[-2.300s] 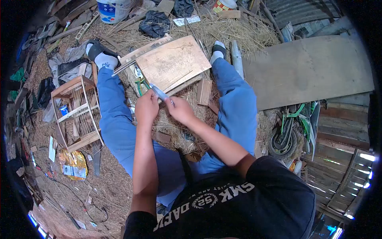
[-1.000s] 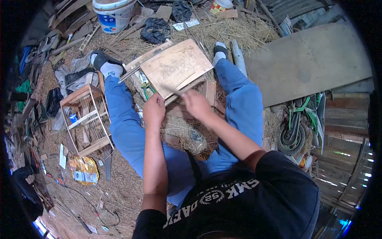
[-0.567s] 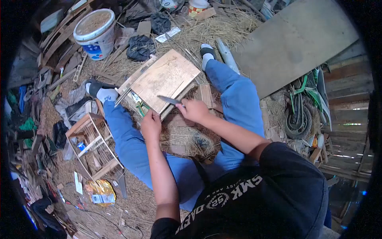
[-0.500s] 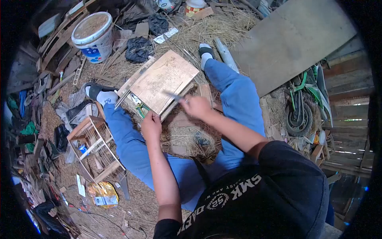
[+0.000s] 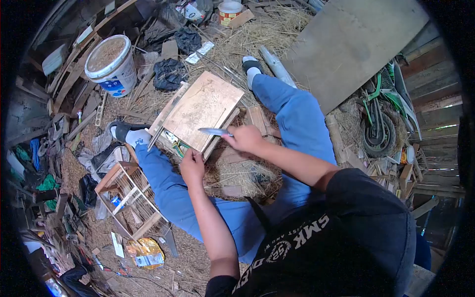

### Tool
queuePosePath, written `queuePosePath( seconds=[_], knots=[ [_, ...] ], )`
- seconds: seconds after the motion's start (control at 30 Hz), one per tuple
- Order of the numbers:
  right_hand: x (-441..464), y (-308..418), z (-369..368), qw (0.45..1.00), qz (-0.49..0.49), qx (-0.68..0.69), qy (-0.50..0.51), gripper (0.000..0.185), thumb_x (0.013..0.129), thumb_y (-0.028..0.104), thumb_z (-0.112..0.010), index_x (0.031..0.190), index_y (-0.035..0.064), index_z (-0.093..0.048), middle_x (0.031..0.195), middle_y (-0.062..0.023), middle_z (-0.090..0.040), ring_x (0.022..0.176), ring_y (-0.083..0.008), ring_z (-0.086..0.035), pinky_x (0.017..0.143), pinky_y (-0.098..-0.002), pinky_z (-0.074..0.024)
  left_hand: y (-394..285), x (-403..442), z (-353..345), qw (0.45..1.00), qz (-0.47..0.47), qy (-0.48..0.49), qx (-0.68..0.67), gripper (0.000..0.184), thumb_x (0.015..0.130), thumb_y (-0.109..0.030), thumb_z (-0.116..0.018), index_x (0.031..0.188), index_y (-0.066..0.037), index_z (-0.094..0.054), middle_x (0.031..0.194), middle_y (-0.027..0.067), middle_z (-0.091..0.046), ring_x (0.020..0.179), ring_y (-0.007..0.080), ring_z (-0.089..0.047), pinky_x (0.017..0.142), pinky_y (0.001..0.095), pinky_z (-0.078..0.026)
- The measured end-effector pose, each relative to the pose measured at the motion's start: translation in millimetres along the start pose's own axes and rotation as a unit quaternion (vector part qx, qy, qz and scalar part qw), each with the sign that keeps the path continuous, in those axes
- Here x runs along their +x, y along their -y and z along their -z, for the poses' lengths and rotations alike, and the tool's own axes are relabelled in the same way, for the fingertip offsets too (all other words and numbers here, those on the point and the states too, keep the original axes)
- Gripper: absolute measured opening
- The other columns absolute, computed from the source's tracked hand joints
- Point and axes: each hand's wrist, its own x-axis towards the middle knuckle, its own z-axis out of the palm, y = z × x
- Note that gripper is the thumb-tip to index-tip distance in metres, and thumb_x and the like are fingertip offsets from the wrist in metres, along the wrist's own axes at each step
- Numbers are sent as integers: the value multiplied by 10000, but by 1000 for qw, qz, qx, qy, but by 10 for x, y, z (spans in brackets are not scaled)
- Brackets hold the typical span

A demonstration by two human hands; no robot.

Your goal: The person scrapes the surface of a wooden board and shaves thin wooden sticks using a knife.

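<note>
My right hand (image 5: 246,138) is closed round the handle of a knife (image 5: 213,131), whose blade points left over the near part of a wooden board (image 5: 203,109). At the board's near left corner is my left hand (image 5: 192,166), its fingers pinched together; whatever is between them is too small to make out. The board lies on a low wooden support between my legs. Green-handled pliers (image 5: 179,146) show beside the board's left edge, just above my left hand. Thin sticks (image 5: 156,137) lie at the board's far left side.
A wooden cage frame (image 5: 129,199) stands left of my leg, near a gold packet (image 5: 148,253) and a saw blade (image 5: 170,242). A white bucket (image 5: 112,66) is at the far left. At the right are a large flat panel (image 5: 354,47) and a small green motorbike (image 5: 380,106).
The view has turned and shifted, bringing the whole bucket into sight. The knife and my right hand have moved about over the near part of the board; my left hand stays at its corner.
</note>
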Motion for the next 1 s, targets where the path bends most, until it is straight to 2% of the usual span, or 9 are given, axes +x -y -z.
queuePosePath(
  seconds=[0.1,0.27,0.33,0.47,0.57,0.73,0.83,0.93,1.0],
  knots=[
    [245,-355,20,984,-156,12,-83,473,986,537,-526,920,113,-726,670,-172,-675,617,-378,-684,559,-520,-534,-5,-16,22,1000,-24,-12,17,143,902,-125,-638,807,-23,-606,709,152,-661,649,295,-663,635,394,-508],
    [-54,-12,-17,999,-6,-6,31,429,972,509,-539,921,123,-719,684,-174,-683,632,-392,-690,598,-522,-550,-18,-3,26,999,-7,12,-38,150,918,-111,-620,803,-16,-600,685,140,-649,617,271,-638,624,375,-496],
    [-28,-49,-58,998,-59,25,0,486,985,554,-512,861,115,-679,642,-174,-659,618,-403,-678,586,-531,-538,45,20,20,999,-20,28,-14,167,945,-105,-622,818,2,-597,694,104,-676,646,180,-670,621,326,-511],
    [76,-136,-132,987,-122,45,-90,477,979,551,-527,852,120,-685,630,-181,-651,606,-404,-673,585,-527,-539,76,16,18,999,-26,22,5,168,946,-105,-620,820,3,-594,695,104,-677,641,183,-670,612,327,-504],
    [-29,63,31,999,-46,12,20,493,965,525,-547,841,85,-730,694,-181,-693,648,-389,-696,605,-521,-552,-83,-5,78,999,-2,48,-9,181,955,-133,-610,835,2,-599,695,117,-672,639,191,-669,614,337,-501],
    [117,-126,-86,986,-131,51,-88,477,970,538,-552,842,102,-697,646,-167,-666,612,-395,-678,579,-523,-538,-100,-41,75,994,-41,-5,97,200,952,-203,-594,865,-25,-622,728,161,-667,699,310,-681,671,418,-508],
    [-32,20,-14,999,-37,9,20,503,972,536,-551,809,81,-691,655,-176,-670,613,-389,-678,582,-518,-543,-79,-16,76,997,-31,9,73,168,949,-206,-597,904,-48,-634,756,203,-663,743,422,-660,673,484,-502],
    [150,-171,42,981,-168,70,-63,502,971,544,-547,803,90,-680,651,-171,-667,616,-399,-677,594,-524,-545,-118,-49,77,997,-36,1,72,167,947,-210,-600,911,-51,-636,773,208,-664,758,425,-661,678,492,-501],
    [119,-154,-4,983,-159,48,-82,513,974,548,-538,798,88,-681,652,-175,-668,621,-403,-678,602,-533,-542,-103,-50,80,996,-33,0,82,166,946,-209,-601,912,-50,-634,783,212,-664,767,429,-660,681,494,-500]
  ],
)
